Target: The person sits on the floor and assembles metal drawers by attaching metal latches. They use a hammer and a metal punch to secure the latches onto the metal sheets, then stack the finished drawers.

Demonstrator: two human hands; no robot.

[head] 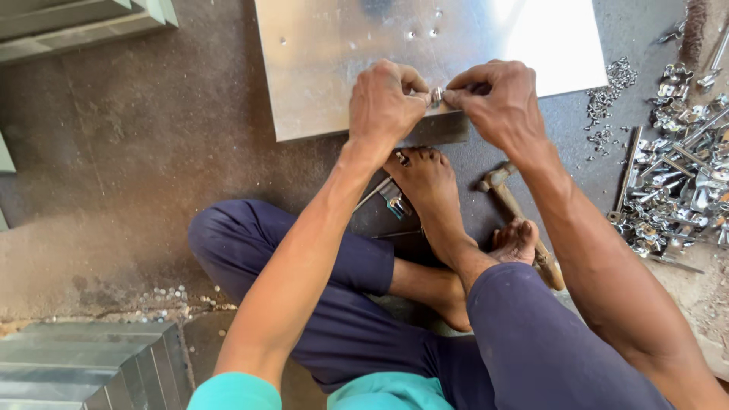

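A flat shiny metal sheet (326,53) lies on the floor in front of me. My left hand (385,102) and my right hand (497,99) meet at its near edge. Between the fingertips of both hands sits a small silver metal fitting (437,95), pinched from each side. My bare foot (425,182) rests just below the sheet's near edge. A wooden-handled hammer (516,216) lies on the floor under my right forearm, beside my other foot. A small metal tool (389,195) lies by the foot.
A heap of several small metal clips and brackets (680,182) covers the floor at the right. Loose small rivets (607,95) lie by the sheet's right corner. Folded sheet-metal pieces (83,364) stand at bottom left, others (76,23) at top left.
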